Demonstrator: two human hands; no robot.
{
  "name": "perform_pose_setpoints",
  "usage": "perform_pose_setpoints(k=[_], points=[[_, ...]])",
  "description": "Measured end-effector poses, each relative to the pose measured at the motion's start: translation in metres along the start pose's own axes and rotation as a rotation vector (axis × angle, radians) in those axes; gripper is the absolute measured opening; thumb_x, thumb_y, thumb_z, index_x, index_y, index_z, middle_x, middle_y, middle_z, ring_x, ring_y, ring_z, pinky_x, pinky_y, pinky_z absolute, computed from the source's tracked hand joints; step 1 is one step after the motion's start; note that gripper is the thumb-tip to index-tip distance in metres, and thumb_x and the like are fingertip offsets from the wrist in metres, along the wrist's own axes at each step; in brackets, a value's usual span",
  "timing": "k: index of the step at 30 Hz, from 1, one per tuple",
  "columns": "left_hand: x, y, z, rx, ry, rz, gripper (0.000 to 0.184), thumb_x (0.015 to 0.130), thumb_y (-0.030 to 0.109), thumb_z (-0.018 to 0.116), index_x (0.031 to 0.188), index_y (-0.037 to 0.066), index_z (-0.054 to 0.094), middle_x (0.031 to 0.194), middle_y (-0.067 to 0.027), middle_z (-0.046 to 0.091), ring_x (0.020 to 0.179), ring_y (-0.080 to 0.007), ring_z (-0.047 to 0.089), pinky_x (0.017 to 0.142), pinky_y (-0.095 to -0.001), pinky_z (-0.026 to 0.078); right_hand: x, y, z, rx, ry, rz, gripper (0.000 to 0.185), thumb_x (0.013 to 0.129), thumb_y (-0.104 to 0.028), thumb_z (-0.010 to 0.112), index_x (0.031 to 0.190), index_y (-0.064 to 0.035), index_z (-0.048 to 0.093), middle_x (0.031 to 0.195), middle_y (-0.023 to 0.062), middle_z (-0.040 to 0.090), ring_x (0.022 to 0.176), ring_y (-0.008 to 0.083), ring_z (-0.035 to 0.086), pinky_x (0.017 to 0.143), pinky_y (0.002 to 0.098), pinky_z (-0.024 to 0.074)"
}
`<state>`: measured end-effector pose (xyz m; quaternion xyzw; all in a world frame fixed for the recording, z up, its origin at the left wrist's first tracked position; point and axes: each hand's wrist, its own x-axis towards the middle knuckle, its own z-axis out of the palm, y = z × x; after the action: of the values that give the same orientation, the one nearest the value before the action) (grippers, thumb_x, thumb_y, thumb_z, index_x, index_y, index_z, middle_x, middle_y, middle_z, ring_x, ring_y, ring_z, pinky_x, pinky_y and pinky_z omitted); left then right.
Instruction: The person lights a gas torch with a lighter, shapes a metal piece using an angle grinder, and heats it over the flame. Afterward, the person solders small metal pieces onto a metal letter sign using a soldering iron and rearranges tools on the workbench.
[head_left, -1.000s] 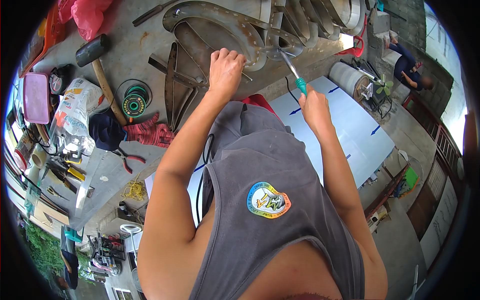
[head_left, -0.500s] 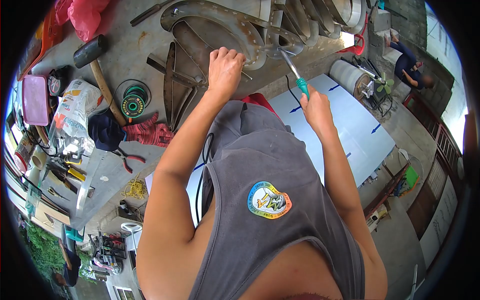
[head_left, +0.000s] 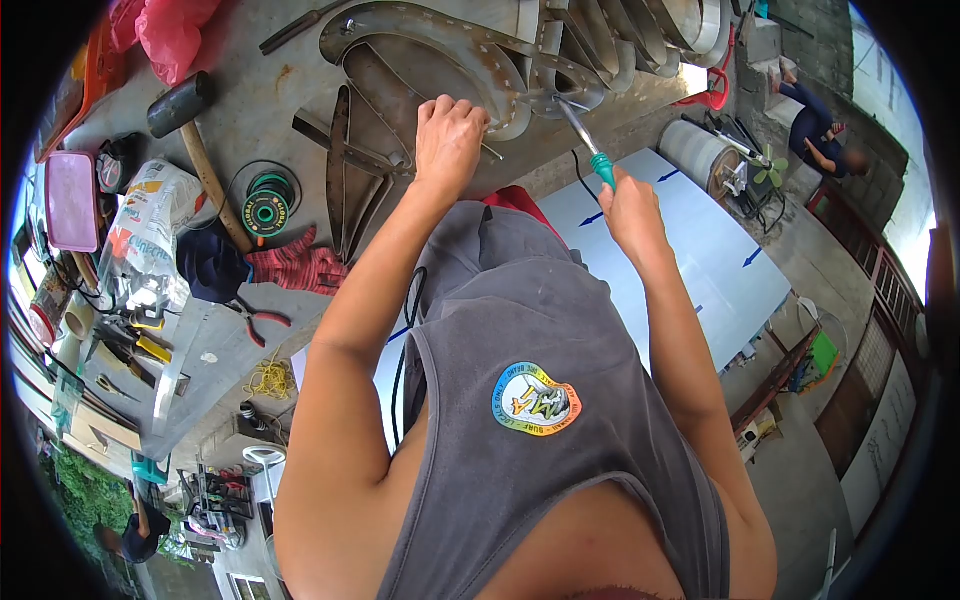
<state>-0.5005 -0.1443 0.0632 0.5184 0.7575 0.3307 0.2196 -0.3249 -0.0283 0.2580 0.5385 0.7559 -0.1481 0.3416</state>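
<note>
My right hand [head_left: 636,215] is wrapped round the green handle of a soldering iron [head_left: 583,135]. The iron's metal end rests at the rounded tip of a curved sheet-metal piece [head_left: 420,22] on the workbench. My left hand [head_left: 450,142] is closed above that metalwork, its fingers pinched together. A short thin pale wire or rod shows just right of these fingers, but what they grip is hidden. Beside my left forearm lie narrow, rusty metal strips [head_left: 341,170] and a red work glove [head_left: 298,265].
On the workbench [head_left: 290,110] lie a mallet [head_left: 205,170], a green-labelled wire spool [head_left: 264,208], pliers [head_left: 252,318] and a plastic bag [head_left: 155,215]. More bent metal shapes [head_left: 610,40] stand at the top. A white sheet with blue arrows [head_left: 690,250] lies below. Two people are farther off.
Both hands and the soldering iron stay almost where they were. My torso has shifted slightly. The distant person at lower left has changed posture.
</note>
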Motion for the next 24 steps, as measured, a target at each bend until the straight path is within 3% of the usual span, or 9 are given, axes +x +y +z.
perform_pose_setpoints(k=[8,24], points=[[0.0,0.0,-0.001,0.0,-0.016,-0.011,0.011,0.086,0.017,0.068,0.092,0.013,0.076,0.09,-0.0032,0.07,0.096,-0.0234,0.061,0.096,-0.0398,0.043,0.002,0.002,-0.007,0.021,-0.01,-0.028,0.021,0.099,-0.011,0.058,0.108,0.0065,0.063,0.081,0.027,0.07,0.082,0.0463,0.07,0.075,0.0551,0.053],[0.001,-0.001,0.0,-0.005,0.01,-0.005,0.009,0.085,0.016,0.068,0.09,0.013,0.075,0.089,-0.0031,0.07,0.095,-0.0234,0.06,0.095,-0.0396,0.043,-0.001,-0.002,-0.017,-0.021,-0.012,-0.029,0.022,0.097,-0.01,0.059,0.113,0.0058,0.062,0.084,0.0284,0.07,0.087,0.0471,0.07,0.078,0.0554,0.0532]])
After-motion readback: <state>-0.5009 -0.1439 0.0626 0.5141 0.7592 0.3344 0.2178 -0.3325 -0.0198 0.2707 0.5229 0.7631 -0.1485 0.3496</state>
